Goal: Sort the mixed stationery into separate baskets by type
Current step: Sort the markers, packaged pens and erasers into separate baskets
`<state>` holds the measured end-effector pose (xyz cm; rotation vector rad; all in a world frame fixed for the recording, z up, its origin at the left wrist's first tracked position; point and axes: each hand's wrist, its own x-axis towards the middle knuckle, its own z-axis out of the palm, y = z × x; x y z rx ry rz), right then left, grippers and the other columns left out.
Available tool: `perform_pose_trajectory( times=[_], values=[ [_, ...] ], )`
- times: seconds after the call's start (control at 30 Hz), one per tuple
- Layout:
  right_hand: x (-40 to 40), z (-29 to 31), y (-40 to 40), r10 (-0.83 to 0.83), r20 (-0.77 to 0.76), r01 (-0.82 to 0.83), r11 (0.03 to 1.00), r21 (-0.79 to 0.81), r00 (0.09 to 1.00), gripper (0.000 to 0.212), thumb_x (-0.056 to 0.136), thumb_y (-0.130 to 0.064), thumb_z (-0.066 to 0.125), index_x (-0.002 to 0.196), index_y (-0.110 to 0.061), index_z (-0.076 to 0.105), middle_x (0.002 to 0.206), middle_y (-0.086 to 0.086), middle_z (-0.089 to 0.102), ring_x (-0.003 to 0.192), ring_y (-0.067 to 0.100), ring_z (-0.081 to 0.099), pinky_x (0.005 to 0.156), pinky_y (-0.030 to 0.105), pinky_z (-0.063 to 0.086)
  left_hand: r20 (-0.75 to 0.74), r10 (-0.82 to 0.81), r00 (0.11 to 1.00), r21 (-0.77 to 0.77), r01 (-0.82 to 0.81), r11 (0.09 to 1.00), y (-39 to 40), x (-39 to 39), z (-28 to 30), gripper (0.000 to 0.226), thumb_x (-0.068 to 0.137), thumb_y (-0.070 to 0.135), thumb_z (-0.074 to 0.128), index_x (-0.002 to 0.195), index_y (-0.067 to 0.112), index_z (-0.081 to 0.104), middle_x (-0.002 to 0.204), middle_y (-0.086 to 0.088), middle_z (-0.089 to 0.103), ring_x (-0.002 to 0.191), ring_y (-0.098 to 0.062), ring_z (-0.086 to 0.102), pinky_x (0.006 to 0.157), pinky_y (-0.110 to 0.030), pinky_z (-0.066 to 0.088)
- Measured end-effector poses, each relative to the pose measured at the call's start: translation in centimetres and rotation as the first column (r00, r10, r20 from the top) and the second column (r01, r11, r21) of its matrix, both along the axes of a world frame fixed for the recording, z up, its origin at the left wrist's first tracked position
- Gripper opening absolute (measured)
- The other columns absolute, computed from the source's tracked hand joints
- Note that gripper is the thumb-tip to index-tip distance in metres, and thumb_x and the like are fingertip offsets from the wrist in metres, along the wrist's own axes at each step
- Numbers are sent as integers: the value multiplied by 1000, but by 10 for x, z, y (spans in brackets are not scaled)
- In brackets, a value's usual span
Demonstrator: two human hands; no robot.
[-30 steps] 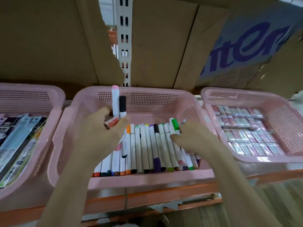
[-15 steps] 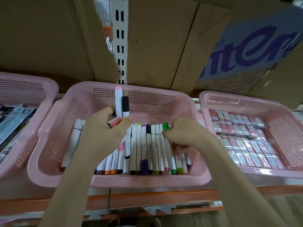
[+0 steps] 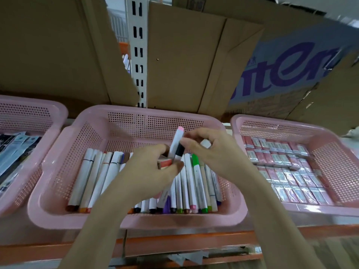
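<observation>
Standing near-upright, pink-capped marker gripped by left hand, right hand pinching it too.

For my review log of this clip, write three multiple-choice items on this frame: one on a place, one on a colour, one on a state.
1. Where do the white marker pens lie?
A. middle pink plastic basket
B. right pink plastic basket
C. shelf edge

2. The cap colour on top of the taller white marker held upright?
A. green
B. pink
C. blue

3. What is the left hand doing?
A. resting flat
B. hanging idle
C. gripping markers and a small red-and-white box

Answers: A, the pens line its floor; B, pink tip; C, fingers curl round them.
</observation>
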<state>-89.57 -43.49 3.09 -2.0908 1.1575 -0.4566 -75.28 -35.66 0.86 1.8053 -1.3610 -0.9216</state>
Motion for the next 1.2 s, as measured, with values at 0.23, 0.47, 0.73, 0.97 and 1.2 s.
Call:
perform_pose_trajectory(
  times=[0.23, 0.47, 0.73, 0.97, 1.2],
  values=[
    [-26, 9, -10, -166, 197, 165, 986, 19, 966, 14, 92, -30, 56, 82, -27, 64, 61, -20, 60, 54, -5, 50, 47, 9, 37, -49, 21, 999, -50, -24, 998, -8, -12, 4, 22, 90, 27, 59, 82, 8, 64, 76, -15, 65, 65, -22, 63, 60, -31, 56],
    [-19, -6, -23, -306, -343, 183, 920, -346, 888, 15, 94, -27, 51, 102, -17, 59, 82, -1, 60, 70, 17, 53, 59, 25, 38, -66, 181, 981, -85, -187, 979, -8, -4, 4, 24, 91, 27, 58, 73, 14, 68, 59, 1, 62, 53, -9, 53, 56, -24, 42],
    [-11, -27, -24, -97, -600, -29, 980, -196, 794, 22, 95, -26, 41, 98, -12, 58, 99, 5, 63, 82, 24, 56, 64, 29, 39, -107, 201, 974, 37, -199, 979, -11, -9, -3, 15, 89, 23, 60, 82, 15, 71, 70, 1, 67, 63, -14, 57, 56, -24, 42],
    [-59, 6, -23, -334, -332, 228, 920, -318, 882, 31, 97, -27, 45, 127, -24, 55, 117, 4, 63, 91, 20, 55, 72, 26, 39, 40, 20, 999, 195, -28, 980, -44, -52, -1, 18, 87, 27, 62, 74, 14, 63, 70, -3, 63, 53, -11, 51, 40, -15, 38],
    [-103, -13, -15, -419, -220, 342, 885, -317, 881, 24, 94, -27, 52, 112, -20, 65, 95, 0, 64, 82, 20, 51, 67, 25, 30, 548, -230, 804, 347, 31, 937, -67, -96, -17, 26, 88, 36, 55, 86, 11, 60, 67, 2, 44, 71, -19, 49, 60, -25, 39]
  ],
)
